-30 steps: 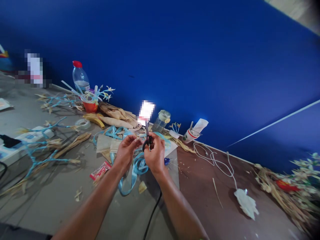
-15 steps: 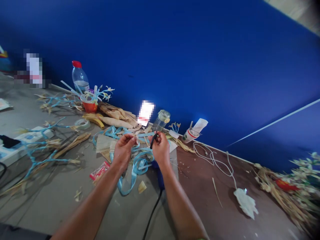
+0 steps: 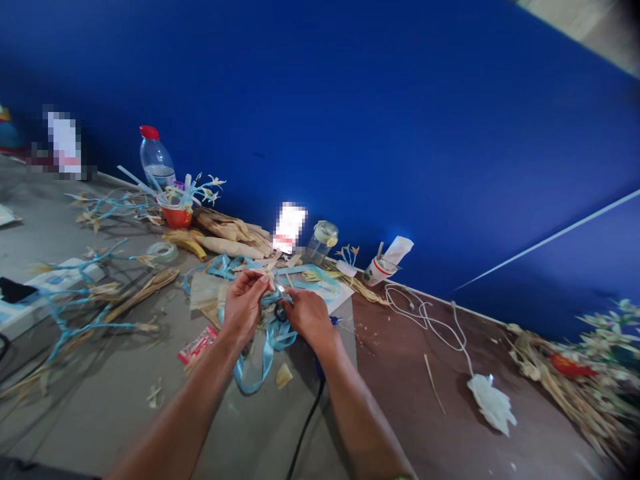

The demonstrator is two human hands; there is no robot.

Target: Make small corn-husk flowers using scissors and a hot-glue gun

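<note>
Pinched closed, my left hand point(image 3: 244, 303) holds a small pale piece point(image 3: 270, 280), perhaps husk, between thumb and fingers. My right hand point(image 3: 309, 312) is closed on scissors point(image 3: 281, 308), whose dark handle loop shows below the fingers and whose blades reach up to the pale piece. Light blue ribbon point(image 3: 265, 363) loops beneath and around both hands. Flat pale husk pieces point(image 3: 204, 292) lie just left of my left hand. A blue tool point(image 3: 320, 367) with a black cord sits partly hidden under my right wrist.
Behind my hands stand a lit phone point(image 3: 290, 227), a clear jar point(image 3: 321, 241) and a cup with tissue point(image 3: 383, 265). Blue-wrapped stems point(image 3: 75, 327) and a power strip point(image 3: 30, 307) lie left. White cable point(image 3: 425, 313) and dried flowers point(image 3: 575, 367) are at right.
My right hand has moved left and turned, bringing the scissors from upright beside the ribbon to the pale piece at my left fingertips. My left hand has barely moved.
</note>
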